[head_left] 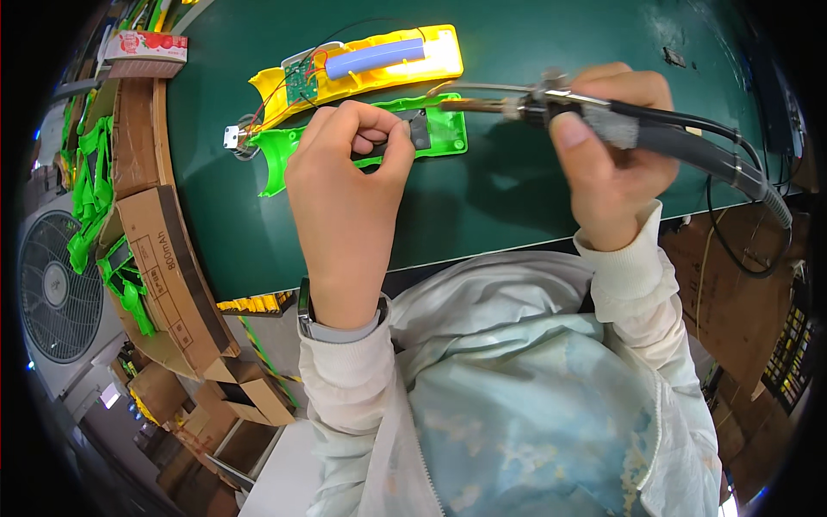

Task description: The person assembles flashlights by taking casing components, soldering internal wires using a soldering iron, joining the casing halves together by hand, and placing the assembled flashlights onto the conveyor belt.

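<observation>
1. Black plate (419, 131) seen inside green plastic shell (451, 138).
2. Over shell: left hand (346, 185) pinched together; item held, if any, cannot be told.
3. Right of shell: soldering iron (495, 106) grasped by right hand (606, 177); tip best kept steady, off shell's plastic.

Glossy plastic green shell (448, 131), yellow shell (444, 53); metal-tipped soldering tool (536, 107); smooth tabletop (534, 43); matt cardboard carton (169, 280).

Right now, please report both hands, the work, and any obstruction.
Right hand: holding soldering tool. Left hand: pinched over green shell, grip contents unclear. Obstruction: left hand partly hides shell.
</observation>
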Demonstrator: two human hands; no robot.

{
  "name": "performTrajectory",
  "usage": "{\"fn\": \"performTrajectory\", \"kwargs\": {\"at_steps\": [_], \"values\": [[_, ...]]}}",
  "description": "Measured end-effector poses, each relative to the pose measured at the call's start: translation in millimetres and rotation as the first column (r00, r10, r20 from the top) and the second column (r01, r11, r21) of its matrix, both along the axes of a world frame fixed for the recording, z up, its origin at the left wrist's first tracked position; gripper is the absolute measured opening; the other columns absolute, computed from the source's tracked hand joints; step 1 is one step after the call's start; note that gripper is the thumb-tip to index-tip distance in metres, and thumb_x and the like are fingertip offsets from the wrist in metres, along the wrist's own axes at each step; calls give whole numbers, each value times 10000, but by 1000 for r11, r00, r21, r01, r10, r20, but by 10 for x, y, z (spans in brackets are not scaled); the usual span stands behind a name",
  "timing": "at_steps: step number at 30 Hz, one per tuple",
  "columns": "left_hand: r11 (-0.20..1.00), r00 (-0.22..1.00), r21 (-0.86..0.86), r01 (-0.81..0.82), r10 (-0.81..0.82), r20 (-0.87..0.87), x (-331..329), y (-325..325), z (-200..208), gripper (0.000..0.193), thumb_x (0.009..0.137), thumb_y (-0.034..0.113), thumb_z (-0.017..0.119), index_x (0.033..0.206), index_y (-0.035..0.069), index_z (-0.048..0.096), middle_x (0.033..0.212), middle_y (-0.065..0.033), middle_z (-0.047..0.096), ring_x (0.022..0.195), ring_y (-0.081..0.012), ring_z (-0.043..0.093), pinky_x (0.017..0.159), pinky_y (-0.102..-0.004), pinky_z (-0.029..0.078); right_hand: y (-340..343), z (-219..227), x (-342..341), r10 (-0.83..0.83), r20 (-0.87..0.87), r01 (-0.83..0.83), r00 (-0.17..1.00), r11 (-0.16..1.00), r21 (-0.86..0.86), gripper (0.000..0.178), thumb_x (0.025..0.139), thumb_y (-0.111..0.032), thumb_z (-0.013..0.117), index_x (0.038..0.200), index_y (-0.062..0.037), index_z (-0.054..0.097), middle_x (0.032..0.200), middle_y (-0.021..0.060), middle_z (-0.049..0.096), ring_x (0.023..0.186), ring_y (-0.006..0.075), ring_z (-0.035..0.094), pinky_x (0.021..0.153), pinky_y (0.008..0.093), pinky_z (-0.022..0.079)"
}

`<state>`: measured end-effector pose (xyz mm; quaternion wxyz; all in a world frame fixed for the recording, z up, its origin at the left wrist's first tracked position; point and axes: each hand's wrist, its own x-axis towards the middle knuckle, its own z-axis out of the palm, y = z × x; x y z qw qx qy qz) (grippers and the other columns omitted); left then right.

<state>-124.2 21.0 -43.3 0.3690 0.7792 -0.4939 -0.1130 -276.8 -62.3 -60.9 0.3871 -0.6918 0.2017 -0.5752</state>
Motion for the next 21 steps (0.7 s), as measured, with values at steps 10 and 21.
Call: {"fn": "performTrajectory", "kwargs": {"at_steps": [10, 21], "values": [[969, 976, -120, 216, -219, -14, -308, -181, -72, 85, 680, 7, 621, 699, -6, 539, 647, -47, 543, 571, -107, 490, 553, -217, 411, -177, 361, -499, -160, -59, 168, 985, 968, 187, 241, 660, -79, 541, 869, 20, 475, 793, 99, 462, 552, 103, 404, 485, 194, 327], [975, 976, -33, 219, -219, -4, -592, -170, -7, 92, 657, 7, 609, 668, 36, 522, 646, -33, 502, 618, -153, 482, 585, -273, 371, -65, 44, -778, -59, -34, 55, 998, 991, -122, 274, 671, -88, 628, 831, 24, 435, 680, 124, 509, 532, 109, 434, 494, 207, 362]]}}
